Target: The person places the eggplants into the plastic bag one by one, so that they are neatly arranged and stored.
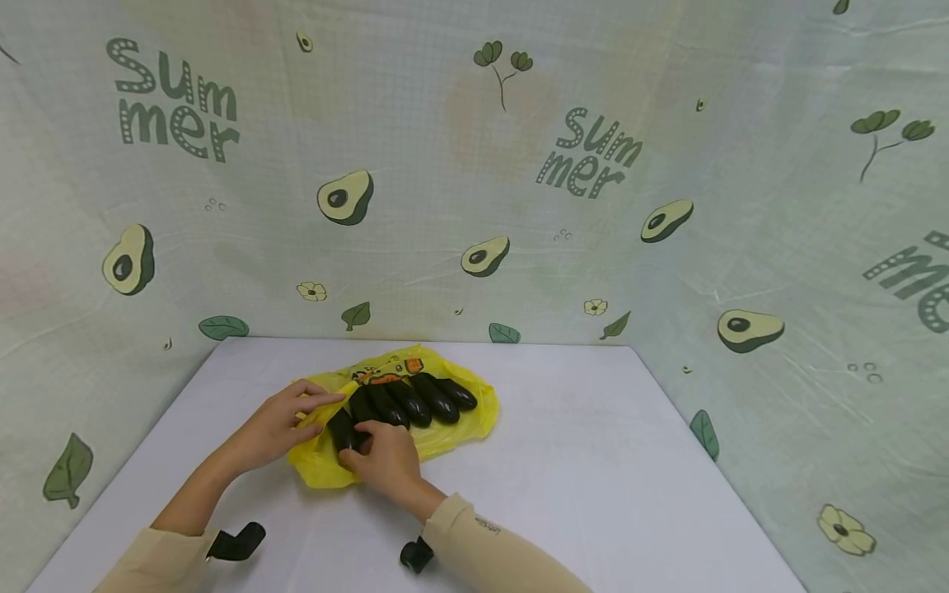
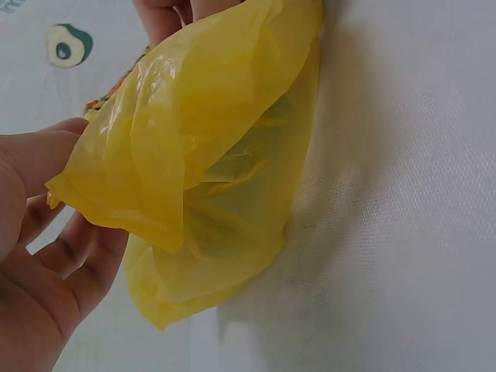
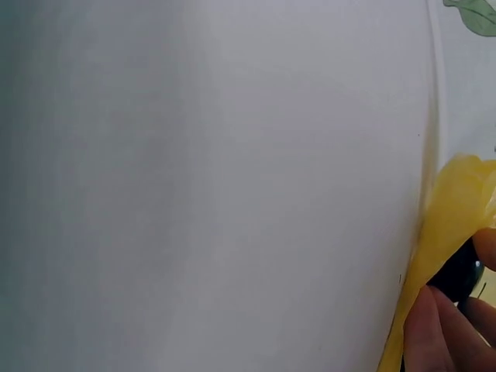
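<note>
A yellow plastic bag point(image 1: 445, 441) lies spread on the table with several glossy black eggplants point(image 1: 437, 401) in a row on it. My left hand point(image 1: 280, 424) pinches the bag's raised left edge. In the left wrist view the yellow film point(image 2: 194, 101) stands folded up between thumb and fingers of that hand point(image 2: 46, 248). The leftmost eggplant point(image 1: 341, 430) is gripped by my right hand point(image 1: 390, 459), thumb at its near end. The right wrist view catches these fingers point(image 3: 446, 333) on the dark eggplant point(image 3: 459, 273), against the bag; the rest of it is hidden.
The white table point(image 1: 578, 461) extends to both sides of the bag. Behind it hangs a pale cloth point(image 1: 415, 123) printed with avocados, leaves and lettering. Black wrist mounts point(image 1: 237, 543) sit at both cuffs.
</note>
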A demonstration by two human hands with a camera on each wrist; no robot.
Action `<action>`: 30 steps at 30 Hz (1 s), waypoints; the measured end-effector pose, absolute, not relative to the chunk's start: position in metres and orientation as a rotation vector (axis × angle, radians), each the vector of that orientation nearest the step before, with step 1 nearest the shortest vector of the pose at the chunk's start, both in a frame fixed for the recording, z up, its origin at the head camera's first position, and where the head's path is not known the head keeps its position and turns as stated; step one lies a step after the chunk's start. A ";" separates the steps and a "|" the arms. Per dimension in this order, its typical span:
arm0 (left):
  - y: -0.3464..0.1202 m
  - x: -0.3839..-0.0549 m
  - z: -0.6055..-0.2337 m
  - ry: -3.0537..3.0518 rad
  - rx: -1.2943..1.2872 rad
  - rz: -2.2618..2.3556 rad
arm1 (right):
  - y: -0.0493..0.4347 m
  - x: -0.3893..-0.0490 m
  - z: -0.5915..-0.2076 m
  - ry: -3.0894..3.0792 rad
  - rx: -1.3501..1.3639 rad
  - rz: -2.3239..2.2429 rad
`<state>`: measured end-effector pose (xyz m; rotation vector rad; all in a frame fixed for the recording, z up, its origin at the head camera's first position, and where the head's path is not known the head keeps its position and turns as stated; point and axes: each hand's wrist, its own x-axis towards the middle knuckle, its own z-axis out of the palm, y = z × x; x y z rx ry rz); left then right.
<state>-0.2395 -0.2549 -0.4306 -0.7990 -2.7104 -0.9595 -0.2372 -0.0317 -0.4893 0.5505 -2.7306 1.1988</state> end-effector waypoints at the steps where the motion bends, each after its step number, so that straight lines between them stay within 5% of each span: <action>1: -0.255 -0.240 -0.431 -2.711 -0.802 -0.965 | -0.032 -0.237 -0.489 -2.732 0.549 1.194; 17: -0.256 -0.239 -0.430 -2.739 -0.791 -0.997 | -0.012 -0.236 -0.479 -2.772 0.737 1.322; 30: -0.268 -0.232 -0.436 -2.705 -0.724 -0.926 | 0.106 -0.247 -0.445 -2.739 0.791 1.340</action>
